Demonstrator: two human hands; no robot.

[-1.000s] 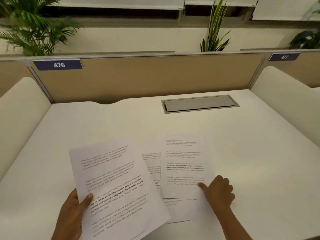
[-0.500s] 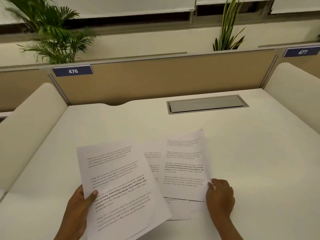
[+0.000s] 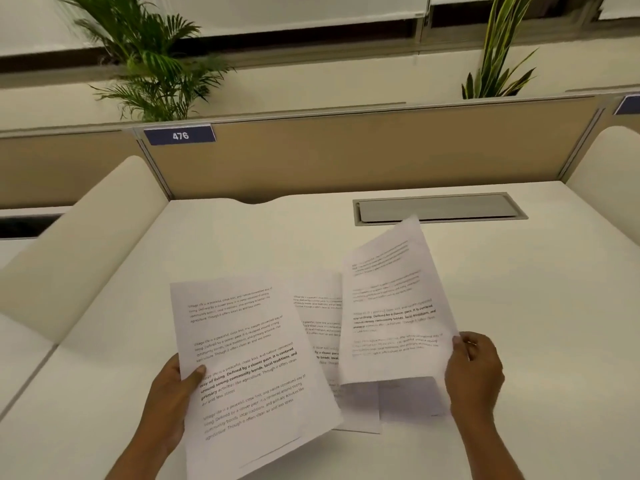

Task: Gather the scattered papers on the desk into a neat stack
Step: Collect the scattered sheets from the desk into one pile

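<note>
My left hand (image 3: 169, 396) grips the left edge of a printed sheet (image 3: 249, 368), held above the white desk (image 3: 242, 244) at the front left; a second edge shows under its bottom corner. My right hand (image 3: 474, 372) pinches the right edge of another printed sheet (image 3: 391, 317), lifted off the desk and tilted, its far corner reaching toward the cable tray. Between and under these two lies a third printed sheet (image 3: 320, 323) flat on the desk, mostly covered.
A grey cable-tray lid (image 3: 440, 207) is set into the desk at the back right. A tan partition (image 3: 346, 157) with a "476" label (image 3: 180, 135) closes the back. Padded cream dividers (image 3: 86, 244) flank both sides. Plants stand behind the partition.
My right hand has taken hold of the right sheet and lifted it off the desk, tilting it upward. The left hand keeps its sheet. The view has shifted right.
</note>
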